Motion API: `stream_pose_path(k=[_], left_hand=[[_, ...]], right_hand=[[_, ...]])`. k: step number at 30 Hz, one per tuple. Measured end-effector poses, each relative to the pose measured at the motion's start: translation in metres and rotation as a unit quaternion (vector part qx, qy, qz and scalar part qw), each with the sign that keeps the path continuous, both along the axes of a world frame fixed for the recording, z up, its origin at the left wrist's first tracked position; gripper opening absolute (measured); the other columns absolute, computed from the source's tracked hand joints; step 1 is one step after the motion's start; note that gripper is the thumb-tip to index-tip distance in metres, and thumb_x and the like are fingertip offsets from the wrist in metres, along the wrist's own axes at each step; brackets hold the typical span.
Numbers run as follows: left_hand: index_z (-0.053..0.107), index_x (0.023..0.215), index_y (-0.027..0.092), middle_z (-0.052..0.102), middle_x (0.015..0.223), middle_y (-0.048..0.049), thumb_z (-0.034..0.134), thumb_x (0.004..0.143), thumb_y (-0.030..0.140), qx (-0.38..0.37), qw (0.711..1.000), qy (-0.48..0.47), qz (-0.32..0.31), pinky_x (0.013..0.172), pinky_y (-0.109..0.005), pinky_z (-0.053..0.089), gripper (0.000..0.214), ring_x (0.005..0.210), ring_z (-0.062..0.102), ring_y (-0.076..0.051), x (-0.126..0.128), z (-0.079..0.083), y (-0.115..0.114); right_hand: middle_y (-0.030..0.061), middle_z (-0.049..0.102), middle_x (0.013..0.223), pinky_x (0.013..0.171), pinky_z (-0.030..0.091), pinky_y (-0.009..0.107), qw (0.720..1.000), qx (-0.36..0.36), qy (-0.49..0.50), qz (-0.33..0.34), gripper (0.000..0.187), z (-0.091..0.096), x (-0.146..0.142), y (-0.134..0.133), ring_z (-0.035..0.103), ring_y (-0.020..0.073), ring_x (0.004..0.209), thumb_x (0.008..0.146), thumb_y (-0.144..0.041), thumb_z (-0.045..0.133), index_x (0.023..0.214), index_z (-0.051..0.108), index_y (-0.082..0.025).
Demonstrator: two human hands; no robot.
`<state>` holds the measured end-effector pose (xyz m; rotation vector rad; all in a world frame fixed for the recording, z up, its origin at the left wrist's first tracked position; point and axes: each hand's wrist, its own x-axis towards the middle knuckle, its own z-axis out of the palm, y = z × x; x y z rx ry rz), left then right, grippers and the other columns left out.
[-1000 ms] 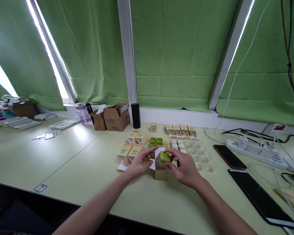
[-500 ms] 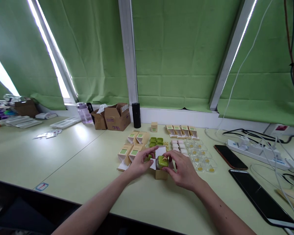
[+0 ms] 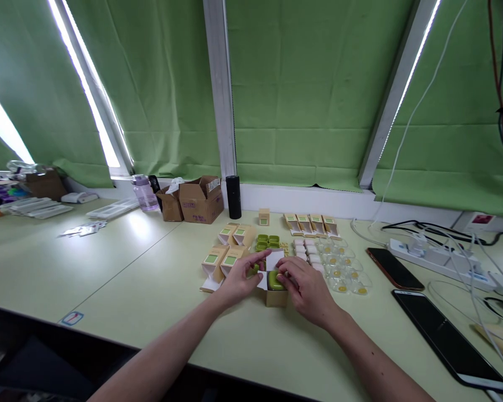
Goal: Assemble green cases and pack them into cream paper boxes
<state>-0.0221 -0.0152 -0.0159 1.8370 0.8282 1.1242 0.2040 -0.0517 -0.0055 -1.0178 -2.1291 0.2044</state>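
A small open tan carton (image 3: 275, 298) stands on the pale green table (image 3: 151, 279) in front of me, its white flap up. My left hand (image 3: 238, 282) is closed around the carton's left side and flap. A green cube-shaped item (image 3: 274, 281) sits in the carton's mouth under the curled fingers of my right hand (image 3: 305, 290), which rest on top of it. Just left lie two tan cartons with green labels (image 3: 220, 262).
Behind the carton are several green cubes (image 3: 267, 242), white pieces (image 3: 307, 249) and clear cups with yellow bits (image 3: 343, 268). More labelled cartons (image 3: 310, 224) line the back. Two phones (image 3: 448, 335) and a power strip (image 3: 440, 258) lie right; brown boxes (image 3: 197, 201) and a bottle (image 3: 143, 194) stand left.
My right hand has brought the green item down from above the carton into its opening and now covers it. My left hand stays on the carton.
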Motion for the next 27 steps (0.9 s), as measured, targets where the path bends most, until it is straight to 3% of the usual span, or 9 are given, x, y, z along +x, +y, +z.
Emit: stream_pose_path(k=[8,27], left_hand=[[0.067,0.143,0.018,0.064,0.096,-0.0057,0.066,0.081,0.013,-0.014,1.0,-0.006,-0.004,0.094,-0.038,0.05,0.062,0.095,0.059,-0.021,0.001,0.0,-0.001],[0.067,0.144,0.018,0.065,0.098,-0.0066,0.066,0.083,0.015,-0.018,1.0,-0.01,-0.007,0.093,-0.037,0.048,0.061,0.096,0.059,-0.022,0.0,-0.002,0.0]], right_hand=[[0.0081,0.064,0.11,0.076,0.052,0.034,0.999,-0.008,0.035,-0.003,0.011,-0.008,-0.004,0.003,0.064,0.0232,0.097,0.097,-0.016,0.059,0.092,0.065,-0.023],[0.0068,0.063,0.099,0.079,0.052,0.039,0.995,-0.051,0.081,0.011,0.016,-0.014,-0.005,0.009,0.062,0.0249,0.094,0.089,-0.011,0.065,0.08,0.072,-0.022]])
